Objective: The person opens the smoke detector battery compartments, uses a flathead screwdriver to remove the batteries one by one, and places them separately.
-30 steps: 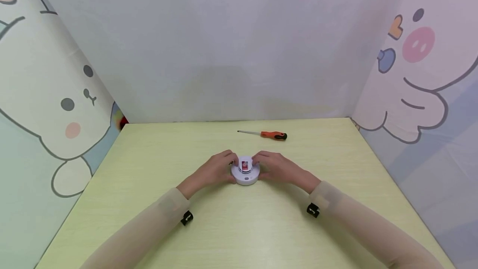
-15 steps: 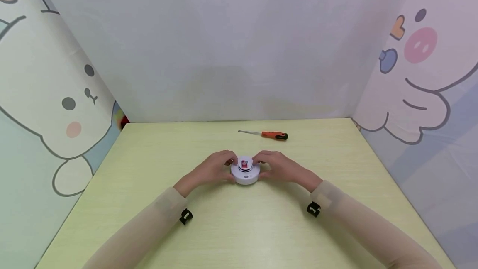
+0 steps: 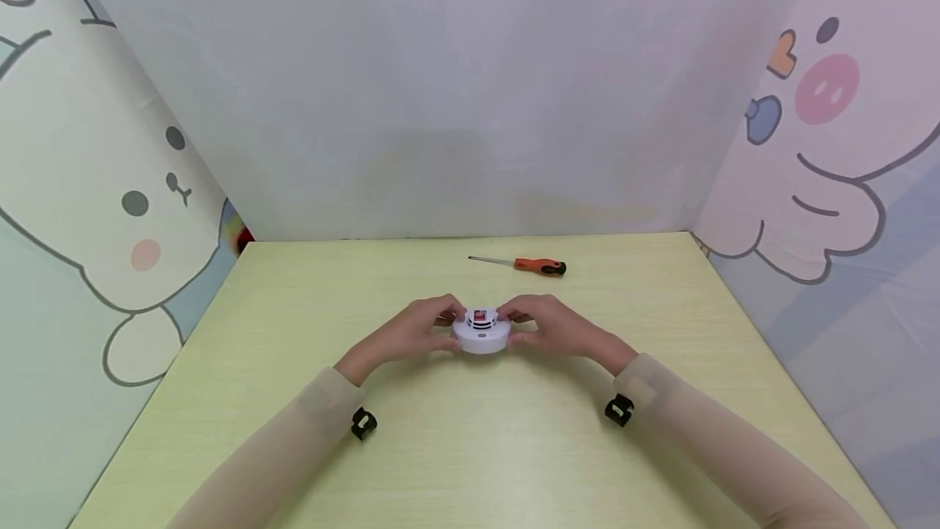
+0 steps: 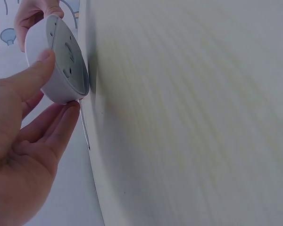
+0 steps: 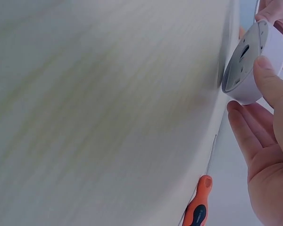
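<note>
A round white smoke detector (image 3: 481,338) with a slotted raised centre and a small red label is held between both hands in the head view. My left hand (image 3: 417,328) grips its left edge, thumb toward me and fingers on the far side. On the opposite edge my right hand (image 3: 552,328) holds it the same way. In the left wrist view the detector (image 4: 61,59) tilts, its flat grey underside with several small holes facing the table. That underside also shows on the detector (image 5: 247,59) in the right wrist view, its rear edge close over the tabletop.
Behind the hands lies a screwdriver (image 3: 539,266) with an orange and black handle, its shaft pointing left. The pale yellow table (image 3: 485,447) ends at a grey-white back wall (image 3: 455,88). Cartoon-printed sheets (image 3: 830,162) flank both sides. A black clip (image 3: 363,424) hangs at each sleeve.
Both hands have tipped the smoke detector, so its near edge sits higher and its top face looks flatter in the head view. The screwdriver has not moved.
</note>
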